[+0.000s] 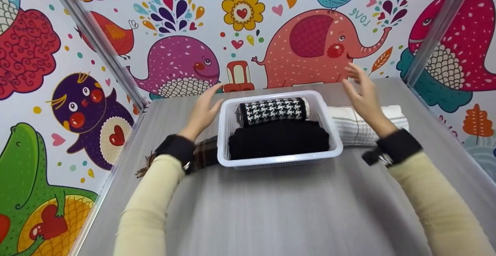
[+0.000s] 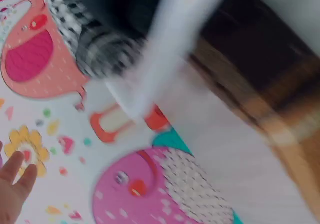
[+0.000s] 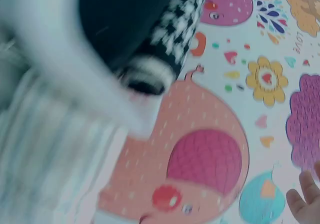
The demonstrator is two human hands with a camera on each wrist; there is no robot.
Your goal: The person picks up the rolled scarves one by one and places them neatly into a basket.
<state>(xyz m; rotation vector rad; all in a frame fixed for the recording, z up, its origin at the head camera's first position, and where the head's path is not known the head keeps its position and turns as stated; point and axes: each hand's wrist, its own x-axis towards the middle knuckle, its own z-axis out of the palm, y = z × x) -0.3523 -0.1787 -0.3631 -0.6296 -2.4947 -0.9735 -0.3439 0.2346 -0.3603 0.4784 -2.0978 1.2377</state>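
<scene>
A white plastic basket stands on the table with a rolled black-and-white houndstooth cloth at its back and a folded black cloth in front of it. My left hand is at the basket's left side, fingers extended and holding nothing. On the other side my right hand is raised with spread fingers, over a rolled white striped cloth. Beneath my left wrist lies a dark brown plaid cloth with a fringe. Both wrist views are blurred and show only fingertips at an edge.
The grey table reaches back to a wall printed with cartoon animals. Printed side panels flank it, and metal posts stand at the back corners.
</scene>
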